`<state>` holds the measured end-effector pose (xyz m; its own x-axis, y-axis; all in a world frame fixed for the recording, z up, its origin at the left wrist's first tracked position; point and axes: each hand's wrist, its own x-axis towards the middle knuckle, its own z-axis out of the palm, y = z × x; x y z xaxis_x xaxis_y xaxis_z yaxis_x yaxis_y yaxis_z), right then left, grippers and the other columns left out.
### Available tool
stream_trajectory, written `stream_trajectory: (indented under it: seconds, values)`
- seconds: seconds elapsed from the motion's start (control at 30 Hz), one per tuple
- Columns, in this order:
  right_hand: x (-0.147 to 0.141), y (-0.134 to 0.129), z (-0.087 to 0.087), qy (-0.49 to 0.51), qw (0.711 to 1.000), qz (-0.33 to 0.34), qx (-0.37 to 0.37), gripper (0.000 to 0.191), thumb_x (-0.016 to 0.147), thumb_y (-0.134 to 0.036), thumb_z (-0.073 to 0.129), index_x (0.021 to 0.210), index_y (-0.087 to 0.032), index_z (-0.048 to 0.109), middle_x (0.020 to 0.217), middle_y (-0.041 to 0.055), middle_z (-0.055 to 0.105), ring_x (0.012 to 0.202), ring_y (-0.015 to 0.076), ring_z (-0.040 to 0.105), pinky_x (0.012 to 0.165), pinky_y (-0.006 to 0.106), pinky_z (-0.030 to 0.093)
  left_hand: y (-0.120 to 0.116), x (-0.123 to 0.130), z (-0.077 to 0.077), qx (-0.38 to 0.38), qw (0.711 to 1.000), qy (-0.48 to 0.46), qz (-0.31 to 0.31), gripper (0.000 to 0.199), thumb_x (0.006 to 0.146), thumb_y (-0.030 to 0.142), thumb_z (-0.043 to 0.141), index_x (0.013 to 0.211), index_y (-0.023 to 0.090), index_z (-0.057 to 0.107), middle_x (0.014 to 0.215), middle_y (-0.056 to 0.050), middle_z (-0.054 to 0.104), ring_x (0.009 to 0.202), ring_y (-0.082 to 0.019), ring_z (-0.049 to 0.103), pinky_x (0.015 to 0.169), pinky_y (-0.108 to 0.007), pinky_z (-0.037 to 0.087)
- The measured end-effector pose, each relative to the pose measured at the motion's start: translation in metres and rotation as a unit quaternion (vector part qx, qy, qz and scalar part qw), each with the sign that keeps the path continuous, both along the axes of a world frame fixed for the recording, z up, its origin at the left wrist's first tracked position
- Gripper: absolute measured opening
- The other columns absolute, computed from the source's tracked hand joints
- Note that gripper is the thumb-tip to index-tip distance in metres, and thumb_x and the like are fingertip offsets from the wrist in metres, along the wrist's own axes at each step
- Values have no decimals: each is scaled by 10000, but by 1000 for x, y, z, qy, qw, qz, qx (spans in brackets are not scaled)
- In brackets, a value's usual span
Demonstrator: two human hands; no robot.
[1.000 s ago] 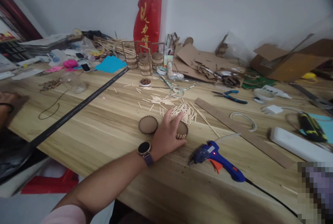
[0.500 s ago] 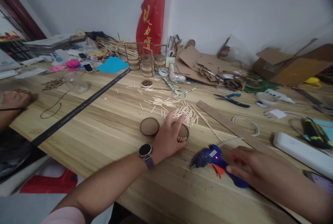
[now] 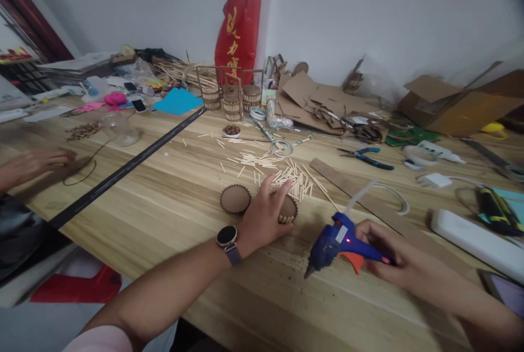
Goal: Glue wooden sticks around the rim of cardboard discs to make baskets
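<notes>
My right hand [image 3: 385,251] is wrapped around the handle of a blue hot glue gun [image 3: 333,240], with an orange trigger, a lit red light and a clear glue stick at its back. The gun's nozzle points down and left above the table. My left hand [image 3: 264,213], wearing a watch, curves around a small round cardboard base [image 3: 289,209] edged with short sticks, thumb on the near side and fingers on the far side. Part of that base is hidden under the hand. A similar round base [image 3: 235,199] lies just left of it. Short wooden sticks [image 3: 298,180] are scattered beyond my fingers.
Small stick buckets with handles [image 3: 232,106] stand near a red bag [image 3: 238,35]. Pliers [image 3: 366,158], a cardboard strip [image 3: 339,180] and a white power strip [image 3: 477,240] lie to the right. Another person's hand [image 3: 39,165] rests at the left, past a black strip [image 3: 135,162].
My right hand has closed on the glue gun's handle and raised it off the table, tilting the nozzle down. My left hand stays put. The other person's hand has reached further in.
</notes>
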<state>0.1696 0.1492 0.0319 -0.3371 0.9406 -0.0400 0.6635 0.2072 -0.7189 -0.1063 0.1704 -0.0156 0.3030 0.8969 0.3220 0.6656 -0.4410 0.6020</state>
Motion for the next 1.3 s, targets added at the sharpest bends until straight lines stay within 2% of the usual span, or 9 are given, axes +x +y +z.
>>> stream_trajectory:
  seconds: [0.13, 0.2, 0.27, 0.37, 0.5, 0.63, 0.8, 0.97, 1.3]
  values:
    - [1, -5, -3, 102, 991, -73, -51, 299, 623, -413, 740, 863, -256, 657, 814, 37, 677, 737, 234, 607, 613, 305, 497, 0, 0, -1, -1, 1000, -3, 2, 963, 648, 178, 789, 1435, 290, 246, 1510, -153, 122, 1347, -368, 342, 1024, -521, 431]
    - [-5, -7, -9, 209, 968, -97, -97, 315, 665, -487, 701, 869, -251, 656, 731, 29, 637, 659, 210, 576, 570, 308, 469, 0, 0, -1, -1, 1000, -5, 2, 959, 647, 163, 783, 1434, 292, 250, 1512, -150, 124, 1346, -366, 343, 1027, -519, 429]
    - [-15, -7, -15, 312, 932, -88, -162, 329, 670, -522, 684, 827, -235, 648, 621, 6, 557, 552, 173, 506, 503, 297, 425, 0, 0, 0, 2, 1000, -11, 1, 958, 646, 155, 779, 1433, 302, 252, 1513, -142, 128, 1344, -364, 347, 1036, -522, 420]
    - [-28, -4, -21, 362, 904, -80, -211, 323, 616, -483, 747, 737, -210, 624, 606, -1, 527, 510, 142, 465, 465, 277, 391, 0, 0, 0, 5, 1000, -12, 1, 953, 648, 154, 777, 1430, 311, 255, 1511, -137, 133, 1337, -364, 358, 1041, -524, 415]
    - [-26, 1, -26, 305, 931, -123, -160, 366, 626, -500, 761, 807, -194, 673, 758, 55, 662, 624, 180, 573, 576, 302, 478, 0, -1, 0, 5, 1000, -3, 3, 944, 653, 146, 771, 1429, 291, 253, 1499, -152, 145, 1353, -371, 337, 1027, -518, 433]
    - [-19, 2, -33, 173, 964, -152, -130, 499, 610, -659, 719, 728, -174, 716, 702, 83, 709, 642, 229, 623, 600, 339, 515, 0, -2, 0, 3, 1000, 3, 8, 939, 654, 125, 758, 1429, 275, 249, 1499, -160, 137, 1349, -365, 348, 1026, -504, 439]
    - [-28, -1, -35, 78, 989, -105, -71, 546, 633, -735, 635, 727, -206, 735, 726, 66, 749, 690, 261, 668, 672, 375, 555, 0, -2, -1, 7, 1000, -3, 6, 950, 650, 135, 768, 1427, 293, 243, 1501, -148, 130, 1353, -363, 346, 1026, -501, 441]
    - [-38, -4, -31, 9, 998, -56, -35, 477, 704, -682, 583, 740, -231, 737, 709, 45, 747, 682, 270, 681, 659, 384, 563, 1, -3, -2, 12, 1000, -12, 2, 961, 659, 150, 769, 1432, 319, 224, 1497, -131, 149, 1350, -363, 344, 1030, -513, 432]
    - [-41, -4, -34, -19, 998, -48, -25, 455, 736, -633, 549, 811, -232, 750, 772, 48, 766, 748, 299, 702, 720, 404, 564, 1, -3, -2, 10, 1000, -4, 7, 950, 655, 152, 767, 1433, 301, 243, 1496, -134, 158, 1341, -356, 353, 1037, -499, 427]
